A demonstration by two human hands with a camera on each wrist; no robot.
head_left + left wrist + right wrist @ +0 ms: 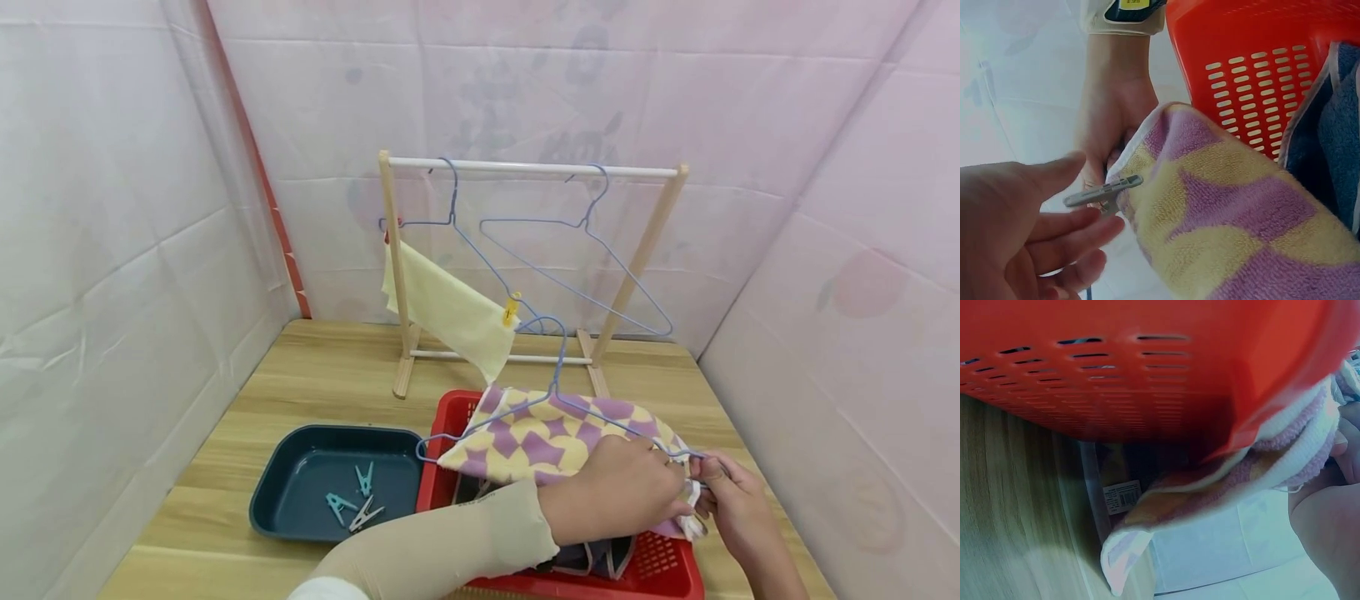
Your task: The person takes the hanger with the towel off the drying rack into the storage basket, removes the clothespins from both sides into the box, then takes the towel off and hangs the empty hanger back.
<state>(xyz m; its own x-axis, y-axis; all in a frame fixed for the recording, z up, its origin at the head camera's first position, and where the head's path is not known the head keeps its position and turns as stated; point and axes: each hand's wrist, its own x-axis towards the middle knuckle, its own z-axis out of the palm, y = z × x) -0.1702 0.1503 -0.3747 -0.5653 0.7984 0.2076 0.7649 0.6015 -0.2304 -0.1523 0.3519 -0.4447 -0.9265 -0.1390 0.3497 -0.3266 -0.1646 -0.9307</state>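
Observation:
My left hand (622,492) reaches across to the right corner of a purple and yellow towel (540,437). A grey clothespin (1107,190) sits at the towel's edge, between that hand's thumb and fingers; in the left wrist view the thumb (1060,172) stands apart from it, with the fingers loosely bent below. My right hand (742,508) pinches the end of a blue wire hanger (558,358) together with the towel's edge. The towel lies along the hanger's lower part, over a red basket (450,408). Its underside carries a white label (1122,497).
A dark blue tray (300,475) at left holds several clothespins (363,512). Behind the basket stands a wooden rack (532,168). One hanger there carries a pale yellow cloth (450,308) on red and yellow clips; another hanger (585,225) hangs bare. Dark cloths (592,558) lie in the basket.

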